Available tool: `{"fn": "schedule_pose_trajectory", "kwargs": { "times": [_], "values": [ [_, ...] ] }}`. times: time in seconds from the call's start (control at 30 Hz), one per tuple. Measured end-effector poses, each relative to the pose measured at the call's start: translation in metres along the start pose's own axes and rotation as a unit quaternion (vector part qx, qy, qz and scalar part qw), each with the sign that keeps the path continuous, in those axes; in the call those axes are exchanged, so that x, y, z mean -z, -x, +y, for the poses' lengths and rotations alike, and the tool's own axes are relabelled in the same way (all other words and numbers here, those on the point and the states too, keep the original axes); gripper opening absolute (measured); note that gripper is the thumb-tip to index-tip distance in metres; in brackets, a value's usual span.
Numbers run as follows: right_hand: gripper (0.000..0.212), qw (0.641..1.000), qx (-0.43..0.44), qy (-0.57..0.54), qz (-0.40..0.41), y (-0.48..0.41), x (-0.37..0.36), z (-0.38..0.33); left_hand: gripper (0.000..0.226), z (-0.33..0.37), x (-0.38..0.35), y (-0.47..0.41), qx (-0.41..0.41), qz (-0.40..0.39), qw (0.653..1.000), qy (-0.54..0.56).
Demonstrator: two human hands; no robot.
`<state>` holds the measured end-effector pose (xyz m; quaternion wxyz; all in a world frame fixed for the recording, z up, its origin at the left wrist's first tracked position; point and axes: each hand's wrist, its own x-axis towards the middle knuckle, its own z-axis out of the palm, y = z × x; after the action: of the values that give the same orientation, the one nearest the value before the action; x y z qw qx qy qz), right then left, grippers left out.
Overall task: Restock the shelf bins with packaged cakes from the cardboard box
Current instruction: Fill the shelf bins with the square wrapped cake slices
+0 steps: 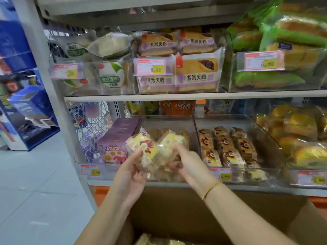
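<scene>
Fingers and thumb of our left hand (131,172) curl round a packaged cake (146,151), a clear wrapper with a yellow and red label, held up at a tilt. Just beside it our right hand (187,163) grips a second packet (174,140), paler yellow, and the two wrappers touch between the hands. A thin gold bracelet (210,189) sits on our right wrist.

We hold both packets in front of a clear bin (168,121) on the lower shelf (256,189). A few brown cakes (154,132) lie toward its back, and we cannot tell whether the packets touch its front wall. Left of that bin stands a purple box (113,144) with pink and yellow pictures on its front. To the right, a neighbouring bin (230,119) holds rows of small wrapped cakes (224,145), and beyond it we see bags of yellow buns (297,138). Price tags (90,170) run along the shelf front.

Below our arms the cardboard box (194,209) stands open against the foot of the shelving, and more wrapped cakes (146,238) show inside it at the bottom edge of our view. On the upper shelf (177,96) we see purple-labelled bread packs (196,75) and green-wrapped loaves (265,79) in their own clear bins. Grey floor tiles (35,174) lie to our left.
</scene>
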<state>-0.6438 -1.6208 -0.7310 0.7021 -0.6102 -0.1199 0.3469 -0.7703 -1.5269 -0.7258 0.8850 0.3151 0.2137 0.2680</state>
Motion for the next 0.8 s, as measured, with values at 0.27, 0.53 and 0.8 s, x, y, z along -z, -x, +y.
{"fn": "schedule_pose_trajectory", "kwargs": {
  "times": [0.27, 0.53, 0.8],
  "values": [
    [0.028, 0.982, -0.023, 0.188, 0.022, -0.162, -0.052, -0.046, 0.05, 0.034, 0.06, -0.054, 0.079, 0.073, 0.994, 0.03],
    [0.036, 0.947, 0.047, 0.295, 0.115, -0.242, -0.078, -0.018, 0.049, 0.031, 0.078, -0.076, 0.102, 0.068, 0.992, 0.01],
    [0.018, 0.932, 0.111, 0.319, 0.131, -0.249, -0.073, -0.013, 0.052, 0.035, 0.08, -0.079, 0.11, 0.076, 0.991, -0.021]
  ]
}}
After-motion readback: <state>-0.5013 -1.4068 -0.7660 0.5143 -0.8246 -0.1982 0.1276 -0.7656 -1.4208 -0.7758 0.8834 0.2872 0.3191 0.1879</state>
